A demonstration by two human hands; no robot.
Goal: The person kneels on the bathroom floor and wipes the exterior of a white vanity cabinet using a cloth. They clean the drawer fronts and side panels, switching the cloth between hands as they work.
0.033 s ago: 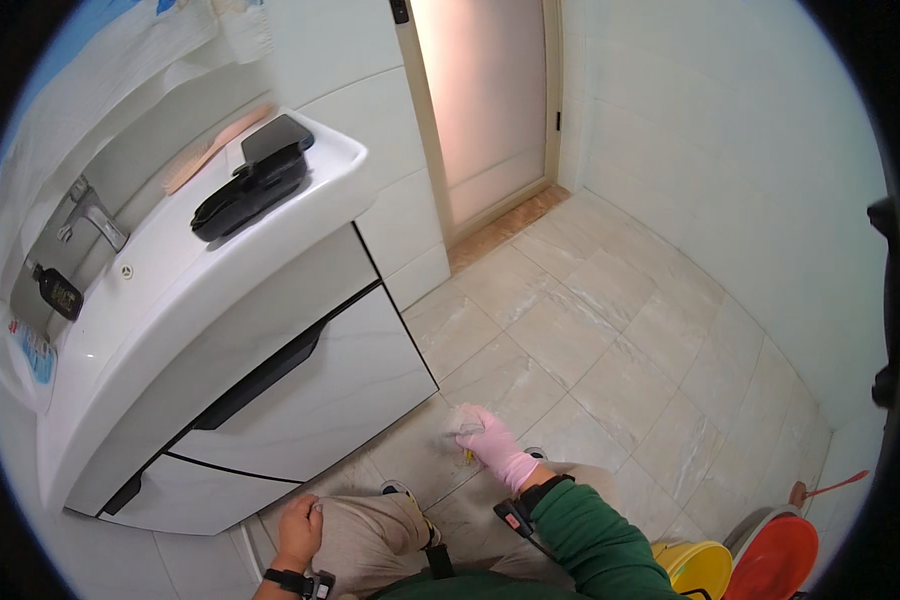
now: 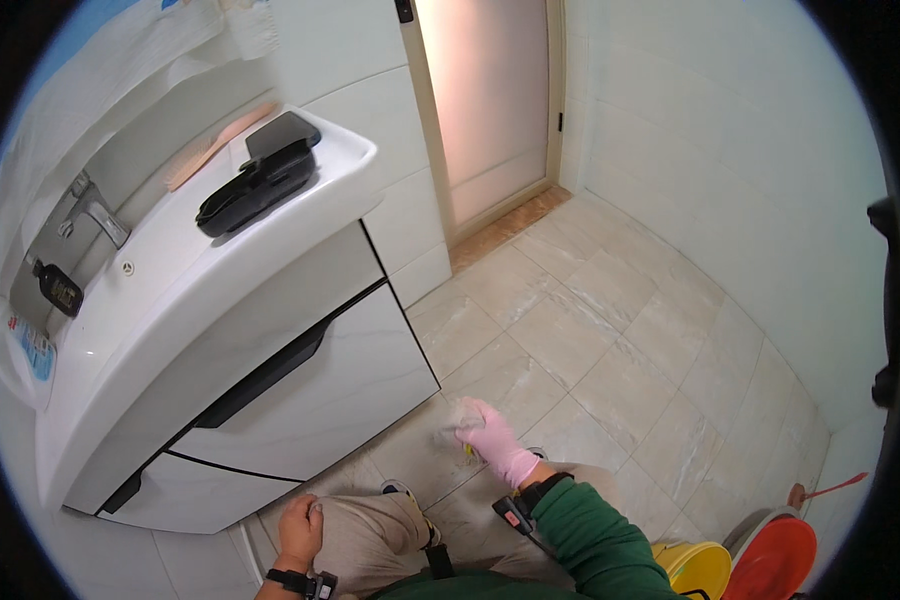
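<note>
My right hand (image 2: pixel 488 438), in a pink glove, is low over the floor in front of my knees. Its fingers are closed round a small, blurred, greyish see-through thing (image 2: pixel 457 428), with a bit of yellow (image 2: pixel 469 452) showing under the hand. What kind of thing it is, I cannot make out. My bare left hand (image 2: pixel 301 527) rests by my left knee (image 2: pixel 360 520), its fingers curled in and nothing visible in them. Both wrists carry black straps with small devices.
To the left stands a white washbasin cabinet (image 2: pixel 300 410), its corner close to my right hand. A black case (image 2: pixel 260 185), a pink comb (image 2: pixel 215 145) and bottles lie or stand on the basin. A yellow bucket (image 2: pixel 698 570) and a red basin (image 2: pixel 776 558) are at lower right.
The view has shifted very slightly. The greyish thing in my gloved right hand is a little more blurred; my left hand stays by the knee.
</note>
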